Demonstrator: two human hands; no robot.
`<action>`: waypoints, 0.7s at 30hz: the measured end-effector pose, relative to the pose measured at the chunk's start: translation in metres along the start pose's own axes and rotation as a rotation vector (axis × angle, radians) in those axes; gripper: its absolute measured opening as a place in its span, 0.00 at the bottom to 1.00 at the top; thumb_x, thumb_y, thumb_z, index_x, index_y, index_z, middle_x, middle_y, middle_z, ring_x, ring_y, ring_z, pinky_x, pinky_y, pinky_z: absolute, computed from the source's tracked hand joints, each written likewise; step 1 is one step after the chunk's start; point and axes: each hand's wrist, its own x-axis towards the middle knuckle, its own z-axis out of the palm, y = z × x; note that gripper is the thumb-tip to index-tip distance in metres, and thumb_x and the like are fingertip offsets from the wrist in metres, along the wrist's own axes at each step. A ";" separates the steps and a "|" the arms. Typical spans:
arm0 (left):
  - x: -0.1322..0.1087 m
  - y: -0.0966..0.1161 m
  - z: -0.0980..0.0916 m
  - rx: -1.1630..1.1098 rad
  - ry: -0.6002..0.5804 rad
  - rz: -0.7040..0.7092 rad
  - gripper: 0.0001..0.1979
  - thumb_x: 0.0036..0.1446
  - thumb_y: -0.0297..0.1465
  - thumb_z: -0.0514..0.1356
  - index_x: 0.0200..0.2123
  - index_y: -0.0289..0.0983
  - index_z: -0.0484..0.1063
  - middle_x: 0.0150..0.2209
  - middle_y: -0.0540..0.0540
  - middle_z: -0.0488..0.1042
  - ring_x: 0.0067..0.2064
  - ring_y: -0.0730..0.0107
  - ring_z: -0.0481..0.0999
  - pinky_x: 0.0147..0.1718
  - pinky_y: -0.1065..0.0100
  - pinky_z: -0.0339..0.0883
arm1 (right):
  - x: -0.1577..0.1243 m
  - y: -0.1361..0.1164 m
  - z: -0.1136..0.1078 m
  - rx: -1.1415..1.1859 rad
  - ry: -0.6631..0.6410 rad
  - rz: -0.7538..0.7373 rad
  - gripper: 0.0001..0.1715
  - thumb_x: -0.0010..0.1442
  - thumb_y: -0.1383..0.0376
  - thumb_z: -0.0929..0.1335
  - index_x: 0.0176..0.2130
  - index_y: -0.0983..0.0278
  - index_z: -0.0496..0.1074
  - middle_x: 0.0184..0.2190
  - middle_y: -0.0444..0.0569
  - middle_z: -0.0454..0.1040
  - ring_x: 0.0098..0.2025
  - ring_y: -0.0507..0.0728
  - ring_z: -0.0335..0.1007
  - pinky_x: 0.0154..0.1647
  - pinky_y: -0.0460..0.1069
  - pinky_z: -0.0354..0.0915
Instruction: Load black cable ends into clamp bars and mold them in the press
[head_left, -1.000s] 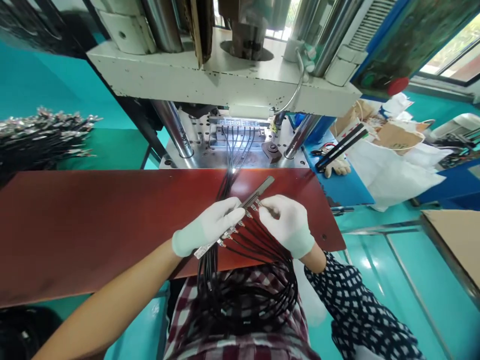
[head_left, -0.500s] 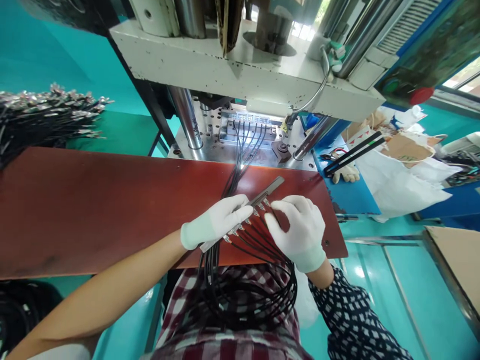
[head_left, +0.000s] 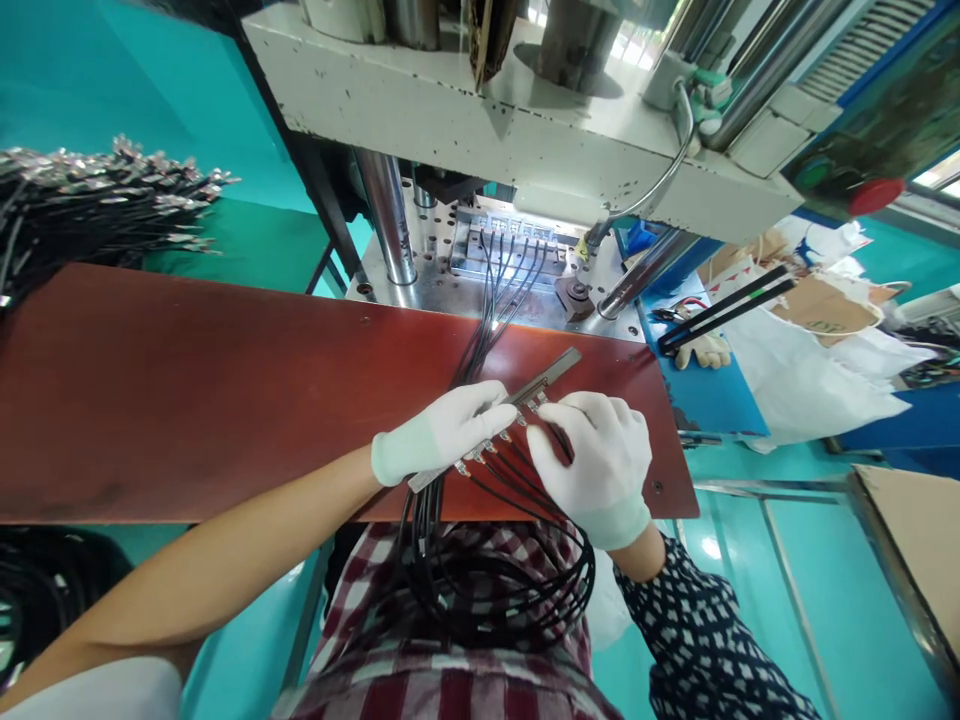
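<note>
My left hand (head_left: 469,428), in a white glove, is closed around a flat metal bar (head_left: 551,373) held at a slant above the table. Along the bar's lower edge sits a row of small metal connectors (head_left: 478,453) with black cables (head_left: 502,490) running from them. My right hand (head_left: 592,460), also gloved, has thumb and forefinger curled round a cable near the bar's upper right end; the fingertips partly hide it. The cables loop down in a coil (head_left: 480,630) over my lap. Other cable ends lie in the metal fixture (head_left: 510,250) of the press.
The white press plate (head_left: 525,150) hangs above the fixture between steel posts (head_left: 386,215). A brown-red table (head_left: 225,400) spans the front. Many cables with metal ends (head_left: 112,200) are piled at left. A glove (head_left: 703,350) and black bars (head_left: 724,310) lie right, near white sacks (head_left: 817,380).
The view has shifted slightly, so the press appears a little higher and further right. My right fingers have come closer to the connectors at the bar's upper end. My left hand keeps its hold.
</note>
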 end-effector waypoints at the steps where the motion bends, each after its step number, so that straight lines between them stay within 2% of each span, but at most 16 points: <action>1: 0.000 0.000 0.000 -0.001 0.003 -0.004 0.20 0.64 0.50 0.51 0.32 0.38 0.61 0.25 0.53 0.67 0.26 0.74 0.69 0.23 0.73 0.65 | -0.001 -0.002 -0.001 -0.001 -0.018 -0.013 0.06 0.59 0.60 0.71 0.37 0.59 0.77 0.36 0.47 0.76 0.38 0.57 0.66 0.40 0.54 0.54; 4: -0.001 0.000 0.000 -0.001 0.010 -0.013 0.20 0.64 0.49 0.52 0.32 0.38 0.62 0.26 0.53 0.67 0.26 0.74 0.69 0.23 0.73 0.65 | -0.001 -0.006 0.002 -0.013 -0.037 -0.026 0.04 0.58 0.61 0.71 0.32 0.59 0.77 0.34 0.46 0.75 0.37 0.57 0.65 0.39 0.55 0.52; 8: -0.001 0.002 0.001 -0.003 0.020 0.014 0.20 0.65 0.48 0.51 0.31 0.37 0.61 0.25 0.53 0.65 0.26 0.75 0.68 0.23 0.73 0.64 | 0.001 -0.008 0.013 -0.020 0.004 -0.019 0.06 0.56 0.65 0.70 0.27 0.60 0.75 0.31 0.46 0.74 0.35 0.57 0.63 0.39 0.55 0.53; 11: -0.001 0.004 0.002 -0.025 0.031 0.013 0.20 0.65 0.48 0.51 0.30 0.37 0.60 0.26 0.54 0.64 0.25 0.76 0.67 0.21 0.74 0.64 | 0.001 -0.008 0.012 -0.023 -0.005 -0.022 0.06 0.56 0.65 0.70 0.27 0.60 0.75 0.31 0.46 0.74 0.35 0.57 0.64 0.39 0.54 0.53; 14: -0.001 0.003 0.002 -0.064 0.020 -0.019 0.20 0.64 0.48 0.51 0.31 0.38 0.60 0.26 0.53 0.65 0.25 0.76 0.67 0.20 0.74 0.64 | 0.001 -0.010 0.001 -0.019 -0.049 -0.019 0.05 0.59 0.61 0.70 0.34 0.59 0.77 0.35 0.46 0.76 0.38 0.57 0.66 0.41 0.55 0.54; 16: -0.001 0.003 0.002 -0.067 0.020 -0.010 0.19 0.64 0.48 0.51 0.31 0.38 0.60 0.26 0.53 0.65 0.25 0.76 0.68 0.20 0.74 0.64 | 0.000 -0.013 -0.005 -0.007 -0.084 -0.031 0.08 0.60 0.58 0.71 0.37 0.58 0.78 0.37 0.47 0.76 0.39 0.58 0.66 0.42 0.55 0.53; 21: 0.000 0.002 0.002 -0.046 0.045 0.039 0.19 0.65 0.45 0.52 0.29 0.37 0.59 0.26 0.53 0.65 0.26 0.76 0.68 0.24 0.73 0.64 | 0.001 -0.020 0.004 0.017 -0.116 -0.082 0.07 0.58 0.62 0.70 0.28 0.59 0.76 0.30 0.45 0.74 0.35 0.57 0.64 0.39 0.55 0.52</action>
